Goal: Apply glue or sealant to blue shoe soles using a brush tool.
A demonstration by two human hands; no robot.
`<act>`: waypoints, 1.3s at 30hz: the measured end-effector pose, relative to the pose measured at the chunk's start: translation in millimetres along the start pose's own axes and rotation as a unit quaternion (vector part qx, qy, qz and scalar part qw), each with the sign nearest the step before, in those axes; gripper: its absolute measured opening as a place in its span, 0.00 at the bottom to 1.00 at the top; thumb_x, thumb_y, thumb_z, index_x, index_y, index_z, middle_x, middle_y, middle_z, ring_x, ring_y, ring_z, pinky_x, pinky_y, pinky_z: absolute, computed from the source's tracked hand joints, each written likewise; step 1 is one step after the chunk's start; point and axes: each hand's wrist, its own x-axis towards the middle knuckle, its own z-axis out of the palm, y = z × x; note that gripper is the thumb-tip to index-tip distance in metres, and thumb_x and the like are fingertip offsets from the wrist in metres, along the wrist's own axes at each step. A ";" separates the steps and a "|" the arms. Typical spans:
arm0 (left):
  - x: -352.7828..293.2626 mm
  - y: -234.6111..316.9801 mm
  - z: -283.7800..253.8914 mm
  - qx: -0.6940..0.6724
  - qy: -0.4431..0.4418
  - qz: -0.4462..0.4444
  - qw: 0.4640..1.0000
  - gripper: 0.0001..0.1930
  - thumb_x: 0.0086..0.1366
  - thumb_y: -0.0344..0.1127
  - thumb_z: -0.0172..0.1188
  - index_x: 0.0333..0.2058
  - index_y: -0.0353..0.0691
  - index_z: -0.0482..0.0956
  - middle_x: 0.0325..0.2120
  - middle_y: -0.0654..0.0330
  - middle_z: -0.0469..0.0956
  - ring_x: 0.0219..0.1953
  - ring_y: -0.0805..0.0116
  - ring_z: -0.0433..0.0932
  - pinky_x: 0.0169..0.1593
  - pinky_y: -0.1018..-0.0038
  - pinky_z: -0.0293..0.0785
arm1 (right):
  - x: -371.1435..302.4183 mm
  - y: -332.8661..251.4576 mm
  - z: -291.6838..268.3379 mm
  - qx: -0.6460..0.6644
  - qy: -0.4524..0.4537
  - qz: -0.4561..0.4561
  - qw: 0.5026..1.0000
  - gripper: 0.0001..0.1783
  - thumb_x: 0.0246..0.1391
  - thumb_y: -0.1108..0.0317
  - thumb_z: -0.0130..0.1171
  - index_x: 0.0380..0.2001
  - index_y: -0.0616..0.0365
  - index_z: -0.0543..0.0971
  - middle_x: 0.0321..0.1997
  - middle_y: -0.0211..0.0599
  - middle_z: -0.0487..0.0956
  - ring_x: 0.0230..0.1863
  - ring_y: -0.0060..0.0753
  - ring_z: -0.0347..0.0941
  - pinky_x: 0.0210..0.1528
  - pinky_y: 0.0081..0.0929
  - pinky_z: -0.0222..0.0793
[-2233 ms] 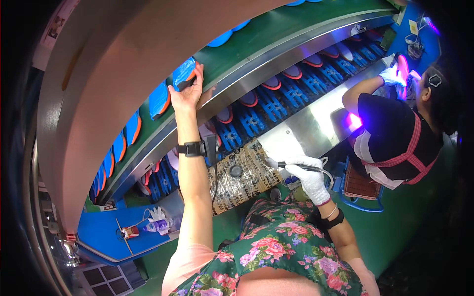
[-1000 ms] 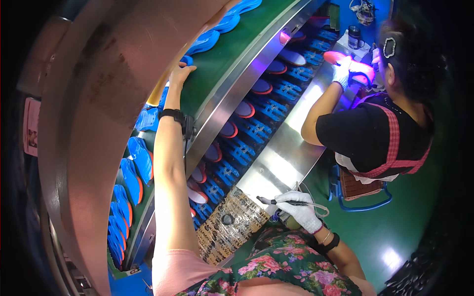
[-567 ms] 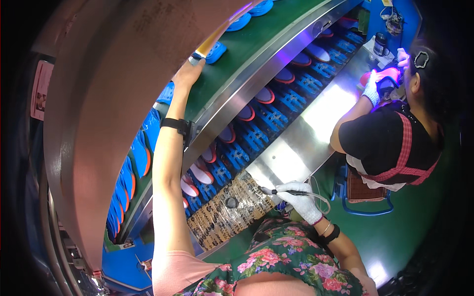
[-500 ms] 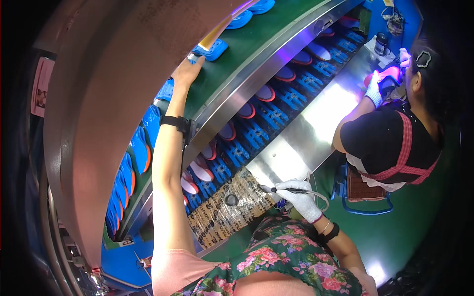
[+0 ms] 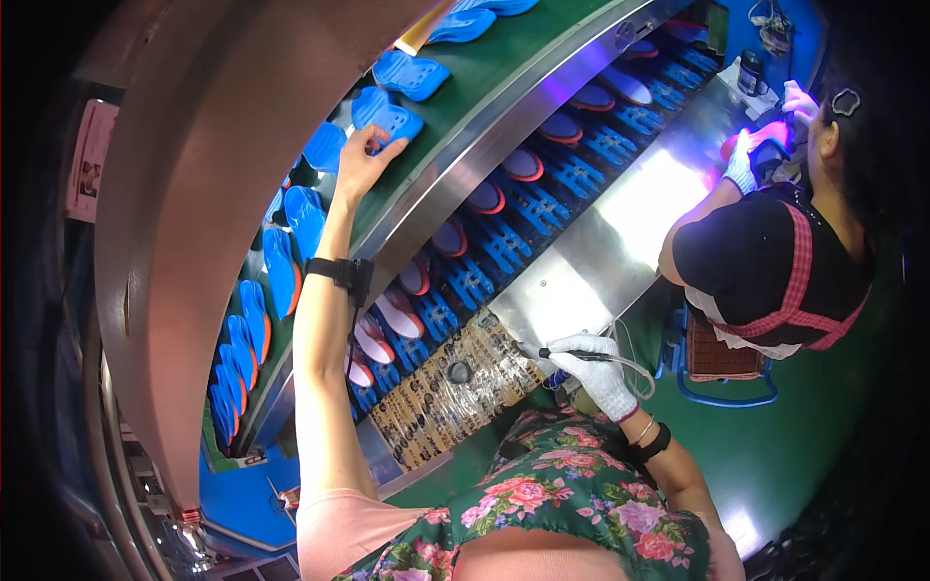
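My bare left hand [image 5: 360, 167] reaches over the green conveyor belt [image 5: 426, 145]. Its thumb and fingers close on the near edge of a blue shoe sole [image 5: 389, 118]. Other blue soles lie beside it, one farther along [image 5: 412, 76] and one just left [image 5: 325, 147]. Close to my body, my right hand [image 5: 596, 378] wears a white knitted glove. Its fingers are wrapped round a slim black pen-like tool [image 5: 576, 355] with a grey tube trailing from its back. The tool's tip is over the taped edge of the bench and touches no sole.
A large brown curved housing [image 5: 203, 194] overhangs the belt's left side. Below the metal rail [image 5: 455, 155], red-edged soles [image 5: 524, 163] stand along blue racks [image 5: 547, 208]. A taped cardboard sheet [image 5: 426, 416] covers the bench. At right, a co-worker [image 5: 775, 252] holds a pink-lit shoe part.
My left hand has come slightly nearer, its fingers now in sight and closed on a blue sole. More blue soles show along the belt. The right hand stays nearly still.
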 end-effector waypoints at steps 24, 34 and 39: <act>21.3 3.6 39.0 0.125 0.044 0.060 0.989 0.31 0.68 0.56 0.62 0.62 0.42 0.77 0.55 0.35 0.76 0.58 0.35 0.75 0.60 0.51 0.71 | -23.1 -5.2 1.4 -0.020 -0.027 0.053 0.998 0.10 0.55 0.74 0.69 0.41 0.63 0.88 0.44 0.36 0.87 0.43 0.25 0.82 0.49 0.23 0.76; -32.1 12.8 8.5 -0.338 0.112 -0.080 0.931 0.24 0.72 0.44 0.63 0.61 0.37 0.77 0.56 0.51 0.77 0.58 0.59 0.76 0.63 0.60 0.73 | -27.3 -9.3 10.2 0.020 -0.038 0.047 0.998 0.10 0.58 0.75 0.67 0.42 0.65 0.88 0.41 0.36 0.87 0.41 0.23 0.81 0.46 0.21 0.75; -138.1 -1.9 -36.1 -0.464 0.201 -0.100 0.857 0.22 0.76 0.43 0.57 0.61 0.36 0.76 0.58 0.55 0.74 0.57 0.66 0.74 0.57 0.64 0.75 | -29.6 -15.6 21.2 0.076 -0.049 0.066 0.994 0.11 0.58 0.76 0.66 0.44 0.65 0.87 0.40 0.33 0.87 0.41 0.21 0.80 0.47 0.20 0.75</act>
